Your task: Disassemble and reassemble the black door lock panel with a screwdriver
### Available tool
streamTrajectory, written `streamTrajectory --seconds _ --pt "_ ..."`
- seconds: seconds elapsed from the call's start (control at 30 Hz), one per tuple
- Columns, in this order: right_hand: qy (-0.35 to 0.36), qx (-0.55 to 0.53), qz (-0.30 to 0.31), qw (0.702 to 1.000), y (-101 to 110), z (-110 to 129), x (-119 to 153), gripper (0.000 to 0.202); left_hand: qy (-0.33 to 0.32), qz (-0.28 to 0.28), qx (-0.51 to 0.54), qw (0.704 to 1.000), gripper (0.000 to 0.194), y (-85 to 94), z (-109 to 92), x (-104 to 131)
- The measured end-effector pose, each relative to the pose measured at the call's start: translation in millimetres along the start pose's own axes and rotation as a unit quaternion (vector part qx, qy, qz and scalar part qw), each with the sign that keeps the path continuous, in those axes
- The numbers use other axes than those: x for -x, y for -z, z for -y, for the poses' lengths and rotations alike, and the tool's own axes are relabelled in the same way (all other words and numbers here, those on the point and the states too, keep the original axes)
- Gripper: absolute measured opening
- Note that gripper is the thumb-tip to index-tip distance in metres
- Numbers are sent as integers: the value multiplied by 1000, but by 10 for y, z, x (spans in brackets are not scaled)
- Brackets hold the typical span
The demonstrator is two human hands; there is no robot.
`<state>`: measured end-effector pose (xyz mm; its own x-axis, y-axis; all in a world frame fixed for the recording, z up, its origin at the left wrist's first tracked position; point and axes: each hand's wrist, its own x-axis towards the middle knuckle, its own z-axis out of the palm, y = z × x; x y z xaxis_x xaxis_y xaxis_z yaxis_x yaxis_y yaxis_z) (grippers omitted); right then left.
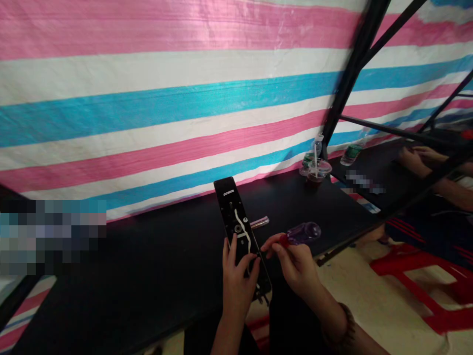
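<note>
Near the bottom centre of the frame, our left hand [236,278] rests on a long black panel [224,195], which slants from just above the table's front edge towards the striped sheet [177,103] behind. Two of its fingers point up the panel, slightly spread, while thumb and forefinger curve towards each other at the right edge; we cannot tell whether they pinch anything small. The panel's upturned face carries a white label [228,193], round fittings and a wavy white strip [242,221].

To the right, our right hand [297,264] pinches the red part of a screwdriver [303,233] between thumb and fingers, its clear purple handle pointing right; the tip is too small and dark to make out. We see a beaded bracelet [347,320] on that wrist.

Just beside the panel, a slim pinkish packet [259,222] lies on the black table [140,266]. Farther back, right of centre, a lidded plastic cup [320,170] with a straw stands by a bottle. At the right edge, a co-worker's hands [417,157] are over another black table, above a red stool [421,283].
</note>
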<state>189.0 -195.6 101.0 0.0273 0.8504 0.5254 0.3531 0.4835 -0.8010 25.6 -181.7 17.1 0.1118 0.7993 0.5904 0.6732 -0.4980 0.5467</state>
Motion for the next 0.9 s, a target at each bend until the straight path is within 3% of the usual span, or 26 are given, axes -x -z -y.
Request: streamTrajectory --seconds 0.9 --pt "13 -6 -2 1000 -72 -88 54 25 7 -1 3 1000 9 -17 -6 -21"
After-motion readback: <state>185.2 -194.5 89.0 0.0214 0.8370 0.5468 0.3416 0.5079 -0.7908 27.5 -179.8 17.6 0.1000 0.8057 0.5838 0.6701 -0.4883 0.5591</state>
